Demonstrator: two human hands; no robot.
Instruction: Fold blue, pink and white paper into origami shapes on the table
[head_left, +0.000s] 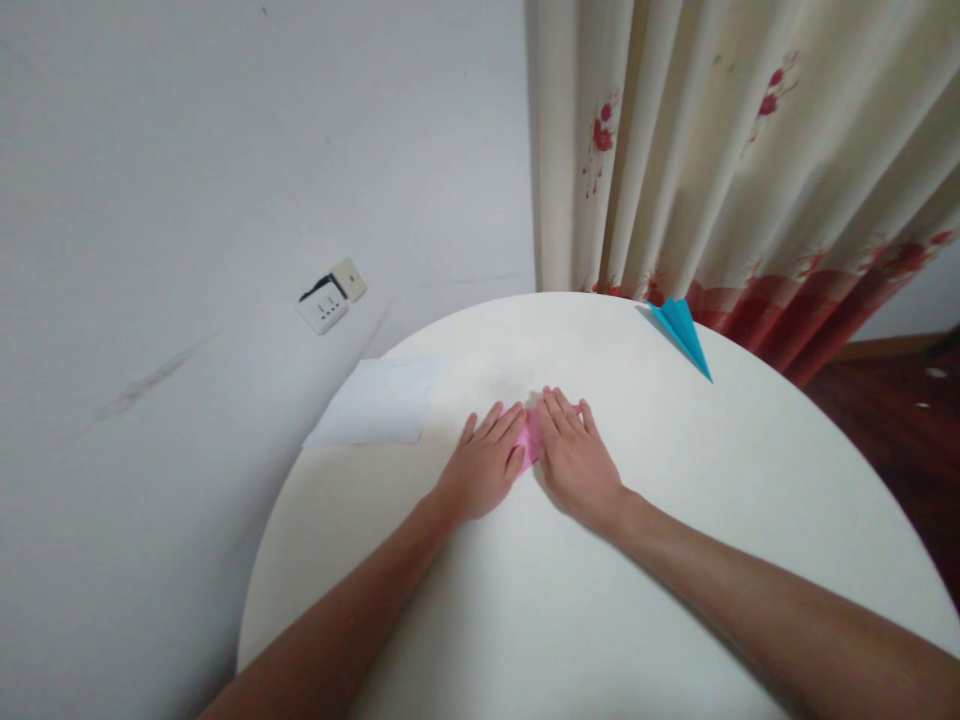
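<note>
A pink sheet of paper [531, 437] lies flat near the middle of a round white table [675, 560], mostly hidden under both hands. My left hand [486, 462] rests palm down on its left part, fingers stretched toward the far edge. My right hand [576, 456] lies palm down on its right part, side by side with the left, fingers close together. Only a narrow pink strip shows between the two hands. Both hands press on the paper without gripping it.
A blue folded paper plane [684, 332] sits at the table's far right edge. A white sheet [379, 402] overhangs the far left edge. Behind are a white wall with a socket [330, 296] and a cream curtain with red flowers [720, 160].
</note>
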